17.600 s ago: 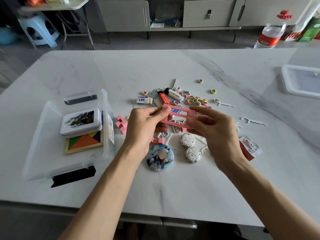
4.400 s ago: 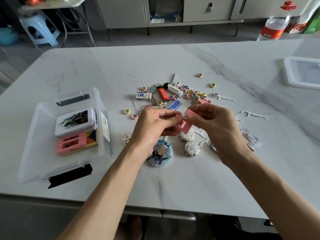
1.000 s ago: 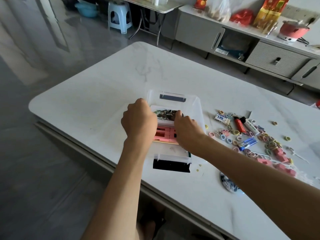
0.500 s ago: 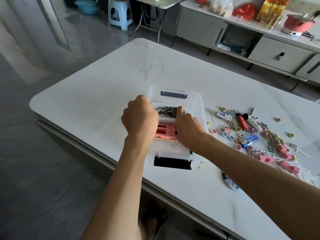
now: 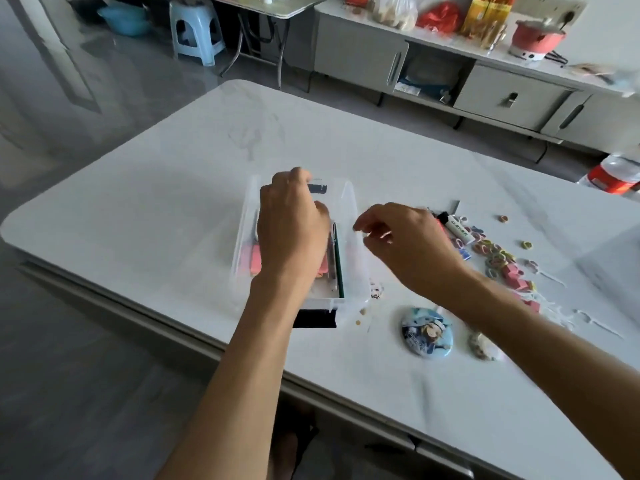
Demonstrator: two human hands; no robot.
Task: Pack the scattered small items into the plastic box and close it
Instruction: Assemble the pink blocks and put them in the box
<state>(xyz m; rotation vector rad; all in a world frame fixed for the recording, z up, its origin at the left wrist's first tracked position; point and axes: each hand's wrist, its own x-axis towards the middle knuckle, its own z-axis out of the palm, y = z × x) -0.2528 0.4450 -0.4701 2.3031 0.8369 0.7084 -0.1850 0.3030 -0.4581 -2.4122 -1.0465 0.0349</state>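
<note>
**White marble table with a box and loose items**

The table [image 5: 173, 220] has a white, grey-veined top with rounded corners. A clear box [image 5: 349, 206] stands near its front edge. To the right of the box lie a round badge [image 5: 427, 331], a patterned disc [image 5: 481, 344], pink blocks [image 5: 516, 273], a heap of coloured rings [image 5: 495, 254], a white marker [image 5: 459, 230] and blurred white floss picks [image 5: 588, 320].

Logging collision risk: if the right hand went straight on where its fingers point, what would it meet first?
Probably the right wall of the plastic box: the right hand points leftward at it, with the left hand just beyond. Blur hides its height, so it might clear the rim.
</note>
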